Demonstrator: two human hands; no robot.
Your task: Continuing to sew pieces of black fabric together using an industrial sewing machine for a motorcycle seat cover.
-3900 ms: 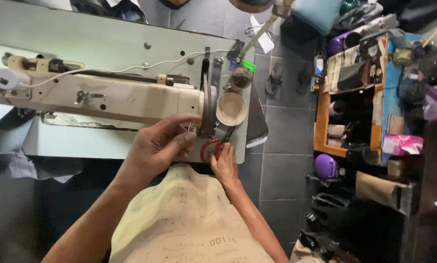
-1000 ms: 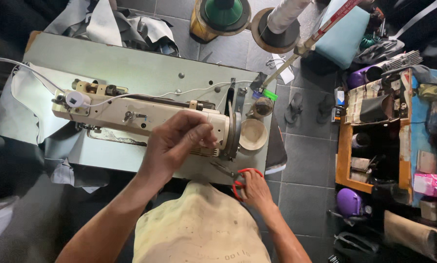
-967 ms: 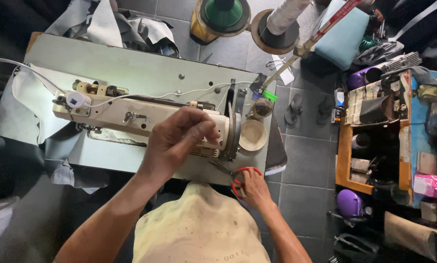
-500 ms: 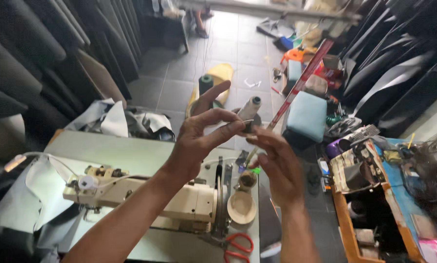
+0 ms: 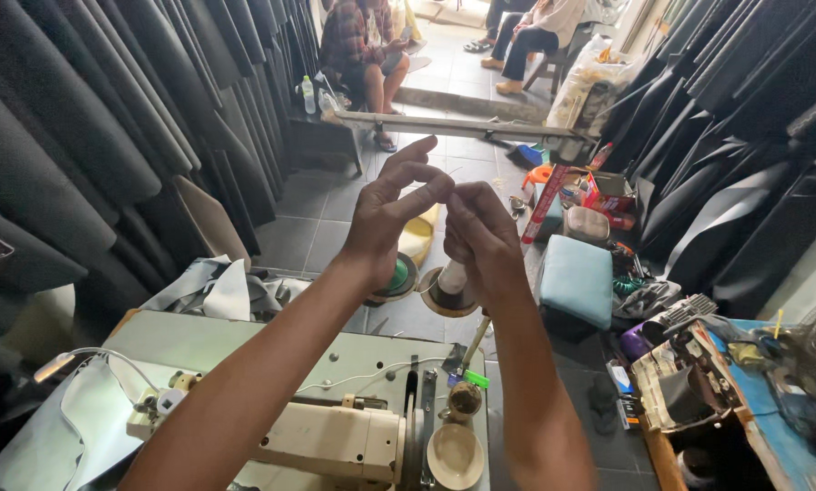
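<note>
Both my hands are raised in front of me, above the sewing machine (image 5: 335,441). My left hand (image 5: 391,214) pinches thumb and forefinger together, with the other fingers spread. My right hand (image 5: 479,238) is curled, its fingertips meeting those of the left. Between them they pinch a very fine thread that barely shows. Just behind and below the hands stand a green thread cone (image 5: 399,275) and a pale thread cone (image 5: 450,280) on round bases. The cream machine lies on a pale green table (image 5: 235,344), its handwheel (image 5: 455,455) at the right end.
Dark fabric rolls (image 5: 80,136) line both sides of a tiled aisle. A light blue cushioned stool (image 5: 576,277) stands to the right, and a cluttered shelf (image 5: 690,386) is further right. Two people (image 5: 364,41) sit at the far end. Grey cloth (image 5: 221,291) is heaped behind the table.
My view has tilted up from the table to the aisle. Both hands left the machine and the red scissors, rose, and their fingertips came together in a pinch.
</note>
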